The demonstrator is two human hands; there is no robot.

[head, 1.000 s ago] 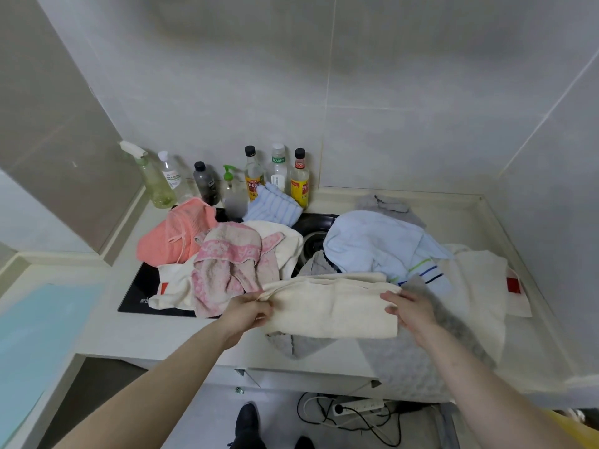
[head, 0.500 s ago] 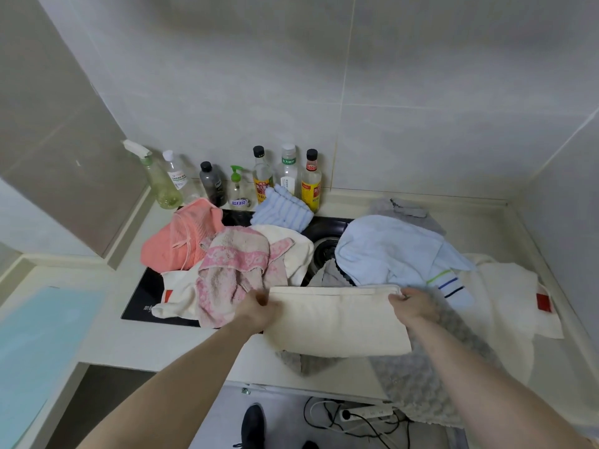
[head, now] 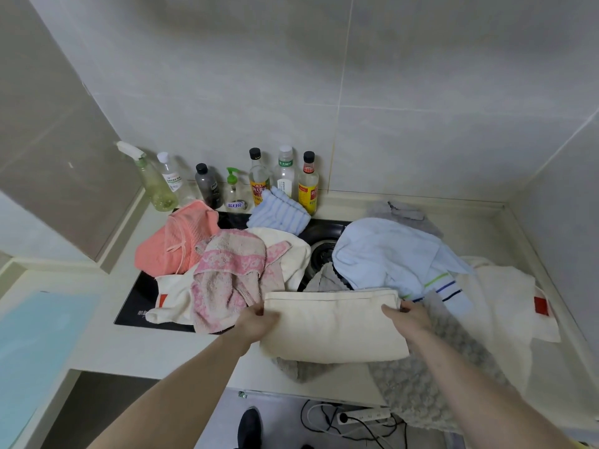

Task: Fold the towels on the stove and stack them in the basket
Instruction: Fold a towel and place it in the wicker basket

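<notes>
Left hand [head: 257, 322] grips the left edge of the folded cream towel [head: 334, 325], thumb on top, fingers curled under the cloth. Right hand [head: 410, 319] grips the right edge the same way, near the far corner. Towel is a flat rectangle, folded, at the front of the counter [head: 146, 348]; its near edge overlaps a grey towel [head: 431, 377] that lies under it and hangs over the counter front on the right. Just left of the left hand: a crumpled pink towel [head: 233, 277] on the black stove [head: 136, 303], lying over a white cloth with a red tag [head: 171, 299]. Behind those, a coral towel [head: 175, 244] and another cream towel [head: 288, 251]. A striped blue towel [head: 278, 212] rests at the back of the stove, against the bottles. Behind the right hand: a large light blue towel [head: 389, 254] with green and navy stripes at its corner, covering most of the right burner [head: 321, 251]. Right of that, a white towel with a red tag [head: 505, 306] spread on the counter; a small grey cloth [head: 402, 212] near the wall. Along the back wall: a spray bottle [head: 152, 179], a pump bottle [head: 233, 189] and several upright bottles [head: 285, 173]. A power strip [head: 363, 416] with cables lies on the floor below. No basket can be made out from the head camera.
</notes>
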